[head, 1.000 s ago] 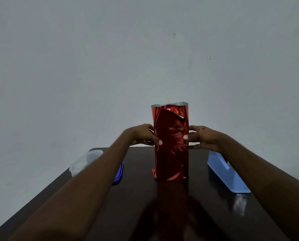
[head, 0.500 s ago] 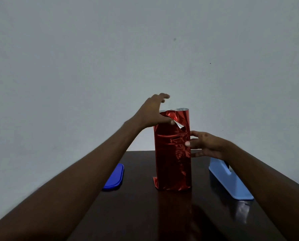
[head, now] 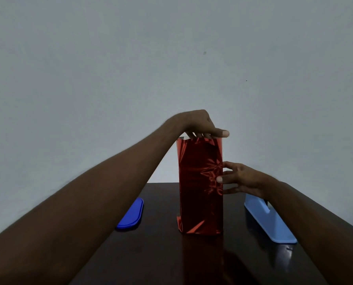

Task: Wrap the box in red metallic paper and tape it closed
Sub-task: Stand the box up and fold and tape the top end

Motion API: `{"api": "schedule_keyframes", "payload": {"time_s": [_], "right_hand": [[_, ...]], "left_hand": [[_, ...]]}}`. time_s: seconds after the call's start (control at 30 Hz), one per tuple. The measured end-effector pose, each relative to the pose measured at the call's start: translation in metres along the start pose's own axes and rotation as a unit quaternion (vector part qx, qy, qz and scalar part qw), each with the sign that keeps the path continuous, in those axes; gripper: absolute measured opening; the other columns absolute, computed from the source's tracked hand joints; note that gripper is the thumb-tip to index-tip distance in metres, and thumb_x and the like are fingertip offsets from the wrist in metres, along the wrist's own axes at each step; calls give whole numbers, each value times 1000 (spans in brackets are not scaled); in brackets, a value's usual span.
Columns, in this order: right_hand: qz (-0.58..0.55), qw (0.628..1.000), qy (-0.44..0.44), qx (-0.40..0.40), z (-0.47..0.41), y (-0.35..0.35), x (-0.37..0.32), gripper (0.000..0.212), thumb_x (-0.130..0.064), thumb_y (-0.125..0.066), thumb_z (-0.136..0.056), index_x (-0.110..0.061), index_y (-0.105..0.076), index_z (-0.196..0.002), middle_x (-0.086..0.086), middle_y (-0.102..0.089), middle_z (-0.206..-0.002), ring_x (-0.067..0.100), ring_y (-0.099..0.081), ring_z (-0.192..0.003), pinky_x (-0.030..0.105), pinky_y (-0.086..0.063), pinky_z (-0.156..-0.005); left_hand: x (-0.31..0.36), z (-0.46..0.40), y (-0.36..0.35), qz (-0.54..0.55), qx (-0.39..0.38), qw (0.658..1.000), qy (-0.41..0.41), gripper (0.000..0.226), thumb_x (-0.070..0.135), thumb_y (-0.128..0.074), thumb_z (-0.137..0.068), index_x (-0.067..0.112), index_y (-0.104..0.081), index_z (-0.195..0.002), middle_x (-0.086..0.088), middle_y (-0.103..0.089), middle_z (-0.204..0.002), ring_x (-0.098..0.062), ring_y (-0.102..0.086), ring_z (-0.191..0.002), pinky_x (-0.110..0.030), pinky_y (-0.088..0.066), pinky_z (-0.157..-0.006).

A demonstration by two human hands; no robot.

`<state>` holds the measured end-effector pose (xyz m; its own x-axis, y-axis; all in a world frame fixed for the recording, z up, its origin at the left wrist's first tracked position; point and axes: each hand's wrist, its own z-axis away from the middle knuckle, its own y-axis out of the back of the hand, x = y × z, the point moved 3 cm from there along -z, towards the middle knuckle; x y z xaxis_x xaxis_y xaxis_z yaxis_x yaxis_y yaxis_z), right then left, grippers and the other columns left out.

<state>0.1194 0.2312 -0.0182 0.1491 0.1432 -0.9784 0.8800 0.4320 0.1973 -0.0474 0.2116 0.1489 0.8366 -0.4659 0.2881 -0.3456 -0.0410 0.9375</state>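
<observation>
Wrapped box point(head: 200, 186) upright mid-frame on bench point(head: 163, 254); left hand point(head: 200, 125) presses its top, fingers extended; right hand point(head: 240, 178), fingers spread, touches its right side.

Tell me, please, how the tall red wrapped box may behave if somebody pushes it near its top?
The wrapped box stands tall on a narrow base, so it would probably tip rather than slide. The right hand at its side may steady it. The glossy paper looks thin and creased, so it likely crumples under the left hand at the top edge.
</observation>
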Motion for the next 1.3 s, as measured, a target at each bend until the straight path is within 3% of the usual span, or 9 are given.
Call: {"api": "schedule_keyframes", "payload": {"time_s": [0.07,0.17,0.27,0.37,0.47,0.6,0.83,1.13,1.3], "right_hand": [[-3,1000,2,0,0,-1,0,54,-8,-77,-81,-21,-58,-130,12,-69,-121,27,-66,-114,52,-50,-101],[-7,1000,3,7,0,-1,0,55,-6,-77,-81,-21,-58,-130,13,-69,-122,29,-65,-115,53,-50,-101],[7,1000,7,11,2,-2,0,54,-9,-79,-79,-23,-59,-128,12,-69,-121,28,-66,-115,52,-50,-101],[17,1000,8,11,4,-1,-1,54,-10,-79,-79,-26,-59,-127,9,-70,-121,25,-67,-112,49,-52,-99],[16,1000,5,11,4,1,0,57,-11,-79,-79,-26,-58,-129,10,-69,-121,26,-66,-114,51,-51,-101],[24,1000,5,13,3,0,0,58,-12,-80,-79,-25,-57,-131,10,-70,-121,27,-65,-115,52,-50,-102],[28,999,5,21,6,-2,-2,57,-10,-78,-81,-25,-57,-131,9,-70,-121,26,-65,-114,51,-50,-101],[23,999,33,35,8,-5,-15,58,-15,-78,-81,-30,-55,-132,4,-71,-119,24,-66,-114,49,-51,-99],[45,996,52,51,6,-7,-22,57,-20,-79,-81,-30,-56,-131,3,-71,-119,23,-65,-114,51,-50,-101]], "left_hand": [[7,1,-7,-68,-57,996,31,61,71,-72,-68,17,-76,-94,3,-72,-89,-17,-69,-88,-33,-58,-81],[17,-3,-20,-148,-65,987,17,42,59,-80,-69,21,-73,-86,9,-68,-78,-15,-66,-81,-29,-53,-73],[24,-8,-20,-125,-31,992,-12,24,40,-82,-76,21,-78,-90,14,-65,-68,-13,-64,-76,-25,-49,-65],[24,-9,-13,-79,-31,996,12,27,36,-84,-75,17,-78,-93,5,-71,-81,-16,-65,-79,-30,-55,-70],[25,-8,-7,-44,-10,999,27,42,44,-80,-78,8,-75,-100,-1,-72,-90,-19,-67,-84,-33,-59,-76],[29,-7,-17,-105,-54,991,58,60,71,-74,-66,14,-65,-82,-3,-69,-92,-21,-67,-88,-36,-57,-82],[29,-11,-28,-137,-21,989,53,45,45,-79,-76,11,-70,-105,0,-67,-97,-21,-63,-91,-29,-47,-75],[28,-10,-24,-110,-38,991,70,33,45,-79,-76,17,-64,-86,0,-67,-100,-18,-63,-83,-31,-50,-75],[26,-3,-17,-91,-44,992,74,44,58,-66,-84,16,-62,-95,-4,-64,-99,-22,-62,-85,-35,-52,-78]]}}
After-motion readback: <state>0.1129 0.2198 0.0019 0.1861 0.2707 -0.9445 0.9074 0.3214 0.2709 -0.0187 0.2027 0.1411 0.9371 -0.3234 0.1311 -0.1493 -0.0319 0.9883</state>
